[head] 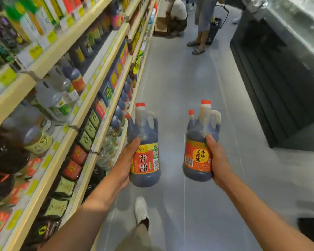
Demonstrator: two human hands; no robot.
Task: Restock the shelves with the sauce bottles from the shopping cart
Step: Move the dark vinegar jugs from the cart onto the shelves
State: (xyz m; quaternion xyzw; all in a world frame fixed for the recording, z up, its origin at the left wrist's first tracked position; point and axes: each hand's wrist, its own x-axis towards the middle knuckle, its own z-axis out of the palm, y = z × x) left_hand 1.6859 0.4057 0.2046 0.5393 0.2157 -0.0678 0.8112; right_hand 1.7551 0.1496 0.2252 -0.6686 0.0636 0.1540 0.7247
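Left hand (125,165) grips a handled, red-capped yellow-labelled jug (145,160) of dark liquid; right hand (219,160) grips an orange-labelled jug (197,156).

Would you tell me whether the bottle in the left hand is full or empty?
Nearly full: dark liquid fills the bottle up to its shoulders; only the neck below the red cap looks pale.

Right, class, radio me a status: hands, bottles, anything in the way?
Left hand grips red-yellow-label bottle. Right hand grips orange-label bottle. Both upright, off the shelves. Standing person, crouching person farther down the aisle.
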